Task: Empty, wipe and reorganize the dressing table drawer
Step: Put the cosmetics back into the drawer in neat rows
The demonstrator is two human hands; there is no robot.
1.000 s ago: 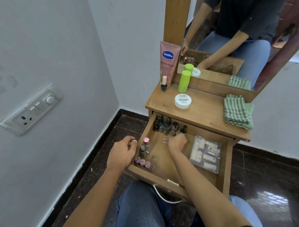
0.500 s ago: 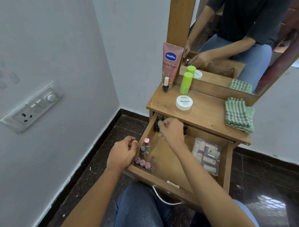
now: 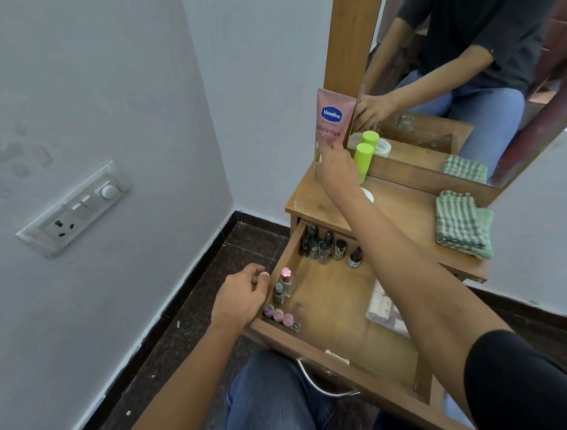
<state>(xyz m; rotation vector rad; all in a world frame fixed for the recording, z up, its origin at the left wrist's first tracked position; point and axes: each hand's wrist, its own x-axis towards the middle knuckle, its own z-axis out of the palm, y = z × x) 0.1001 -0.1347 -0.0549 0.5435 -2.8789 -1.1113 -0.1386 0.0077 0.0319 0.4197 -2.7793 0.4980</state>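
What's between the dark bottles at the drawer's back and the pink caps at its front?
Two upright bottles, one pink-topped, by the left wall of the drawer, seen in the head view.

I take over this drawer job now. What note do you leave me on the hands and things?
Left hand rests on the drawer's left wall, holding nothing.
Right hand is at the tabletop by the Vaseline tube; whether it holds anything is hidden.
Dark bottles, pink-capped items and a clear box are in the drawer.
Green cloth lies folded on the tabletop.
Done: drawer open.
Left: finish emptying, wipe, reorganize.
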